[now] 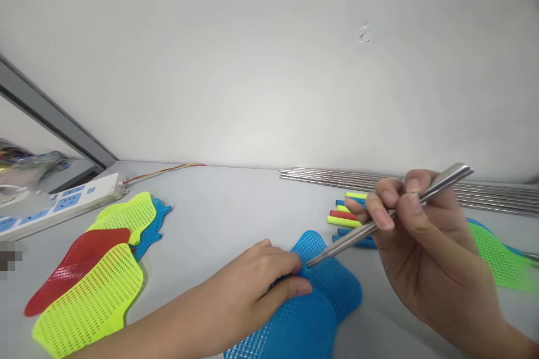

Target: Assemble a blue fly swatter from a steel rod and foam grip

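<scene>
Left hand point(256, 283) pins the blue swatter head point(320, 297) flat on the table point(219, 213), fingers closed at its neck. Right hand point(425, 235) pinches a steel rod point(391, 214), tip at the neck socket, seemingly touching. Keep the rod in line with the socket; hold the neck steady.

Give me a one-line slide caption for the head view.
Left hand pins a blue mesh swatter head on the table while the right hand aims a metal rod at its neck.
</scene>
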Motion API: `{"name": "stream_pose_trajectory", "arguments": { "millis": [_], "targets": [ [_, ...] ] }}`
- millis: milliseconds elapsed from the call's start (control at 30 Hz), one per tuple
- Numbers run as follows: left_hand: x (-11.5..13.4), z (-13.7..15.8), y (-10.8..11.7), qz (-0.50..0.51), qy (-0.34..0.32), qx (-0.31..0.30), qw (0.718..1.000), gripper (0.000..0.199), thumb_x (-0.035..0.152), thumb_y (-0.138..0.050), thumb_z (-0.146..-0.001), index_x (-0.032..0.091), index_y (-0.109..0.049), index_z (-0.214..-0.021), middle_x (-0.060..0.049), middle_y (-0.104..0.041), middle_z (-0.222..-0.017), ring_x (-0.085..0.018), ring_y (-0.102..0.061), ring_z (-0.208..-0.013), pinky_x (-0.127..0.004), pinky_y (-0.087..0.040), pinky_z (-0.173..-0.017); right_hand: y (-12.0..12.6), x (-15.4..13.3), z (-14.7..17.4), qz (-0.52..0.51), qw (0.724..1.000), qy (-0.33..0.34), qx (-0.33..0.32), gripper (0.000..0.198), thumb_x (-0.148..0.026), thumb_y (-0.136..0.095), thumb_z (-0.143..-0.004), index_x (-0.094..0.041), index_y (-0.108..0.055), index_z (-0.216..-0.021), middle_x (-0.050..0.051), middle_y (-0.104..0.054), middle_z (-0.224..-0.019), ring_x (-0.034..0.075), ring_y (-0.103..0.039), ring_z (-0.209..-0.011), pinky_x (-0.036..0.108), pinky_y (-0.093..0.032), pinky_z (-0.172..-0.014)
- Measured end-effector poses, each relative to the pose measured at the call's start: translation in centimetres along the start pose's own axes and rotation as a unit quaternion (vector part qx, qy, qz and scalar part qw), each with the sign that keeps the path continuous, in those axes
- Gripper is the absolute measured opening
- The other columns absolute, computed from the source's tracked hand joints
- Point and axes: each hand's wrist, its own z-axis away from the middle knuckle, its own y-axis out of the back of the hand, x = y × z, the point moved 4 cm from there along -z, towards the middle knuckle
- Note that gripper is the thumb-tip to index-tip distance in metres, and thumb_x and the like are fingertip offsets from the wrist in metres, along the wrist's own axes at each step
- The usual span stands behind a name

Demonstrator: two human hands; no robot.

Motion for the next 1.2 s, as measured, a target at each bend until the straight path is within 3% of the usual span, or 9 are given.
{"name": "stream_pose_trajectory", "arguments": {
  "millis": [167, 433, 733, 933, 1033, 1100, 1133, 1200],
  "targets": [
    [0.2, 0.0, -0.2, -0.037, -0.028, 0.022, 0.999, 0.035, 0.043, -0.026, -0.091, 0.020, -0.048, -0.076, 0.002, -0.051, -0.071, -0.010, -0.047, -0.073, -0.023, -0.035, -0.066, -0.5, -0.4, 0.6, -0.010, 0.999, 0.001, -0.031, 0.011, -0.014, -0.046, -0.087, -0.024, -0.048, -0.084, -0.005, -0.047, -0.066, 0.003, -0.048, -0.052, 0.023, -0.054, -0.071],
    [1.1, 0.2, -0.6, -0.021, -0.094, 0.019, 0.995, 0.028, 0.030, -0.029, -0.092, 0.018, -0.044, -0.072, 0.002, -0.051, -0.071, -0.007, -0.046, -0.069, -0.018, -0.036, -0.065, 0.6, 1.5, 0.1, -0.116, 0.983, -0.099, 0.102, 0.010, -0.013, -0.052, -0.082, -0.021, -0.047, -0.080, -0.006, -0.032, -0.056, 0.004, -0.030, -0.047, 0.014, -0.040, -0.046],
    [1.0, 0.0, -1.6, 0.025, -0.060, -0.012, 0.998, 0.030, 0.031, -0.031, -0.091, 0.017, -0.040, -0.065, 0.004, -0.045, -0.063, -0.006, -0.041, -0.061, -0.019, -0.031, -0.058, 0.5, 2.8, 1.6, -0.119, 0.976, -0.127, 0.128, 0.005, -0.023, -0.054, -0.083, -0.022, -0.050, -0.081, -0.005, -0.032, -0.057, 0.005, -0.032, -0.049, 0.015, -0.040, -0.047],
    [0.5, -0.6, -2.2, 0.078, -0.045, -0.039, 0.995, 0.037, 0.038, -0.032, -0.090, 0.016, -0.033, -0.061, 0.005, -0.032, -0.056, -0.006, -0.029, -0.055, -0.020, -0.025, -0.052, 0.7, 3.8, 1.7, -0.132, 0.962, -0.165, 0.173, 0.019, -0.014, -0.064, -0.070, -0.020, -0.047, -0.076, -0.005, -0.034, -0.057, 0.005, -0.030, -0.050, 0.015, -0.039, -0.047],
    [0.3, -1.2, -1.2, 0.076, -0.057, 0.000, 0.995, 0.041, 0.042, -0.024, -0.091, 0.016, -0.035, -0.061, 0.004, -0.035, -0.058, -0.006, -0.033, -0.056, -0.020, -0.031, -0.057, 0.5, 4.1, 1.6, -0.120, 0.959, -0.210, 0.147, 0.016, -0.015, -0.062, -0.071, -0.020, -0.048, -0.076, -0.005, -0.035, -0.057, 0.005, -0.029, -0.050, 0.016, -0.038, -0.046],
    [-0.1, -1.5, -0.3, 0.020, -0.025, 0.090, 0.995, 0.042, 0.045, -0.021, -0.091, 0.017, -0.048, -0.074, 0.000, -0.048, -0.075, -0.010, -0.044, -0.074, -0.025, -0.038, -0.074, 0.4, 3.9, 1.4, -0.100, 0.959, -0.230, 0.129, 0.012, -0.017, -0.060, -0.074, -0.019, -0.049, -0.075, -0.005, -0.035, -0.057, 0.005, -0.029, -0.049, 0.016, -0.038, -0.045],
    [-0.3, -1.5, -0.1, -0.015, 0.006, 0.128, 0.992, 0.042, 0.050, -0.025, -0.088, 0.018, -0.052, -0.092, -0.003, -0.051, -0.090, -0.015, -0.046, -0.088, -0.031, -0.038, -0.084, 0.5, 3.6, 1.3, -0.091, 0.961, -0.227, 0.128, 0.010, -0.017, -0.059, -0.075, -0.019, -0.049, -0.075, -0.005, -0.035, -0.057, 0.005, -0.030, -0.049, 0.016, -0.038, -0.045],
    [-0.7, -1.4, -0.3, -0.063, 0.075, 0.153, 0.983, 0.063, 0.064, -0.034, -0.078, 0.018, -0.044, -0.120, -0.010, -0.048, -0.113, -0.024, -0.041, -0.104, -0.044, -0.035, -0.093, 0.8, 2.9, 0.9, -0.076, 0.966, -0.206, 0.137, 0.011, -0.016, -0.060, -0.074, -0.018, -0.049, -0.074, -0.004, -0.035, -0.058, 0.005, -0.031, -0.050, 0.015, -0.038, -0.045]
  ]
}}
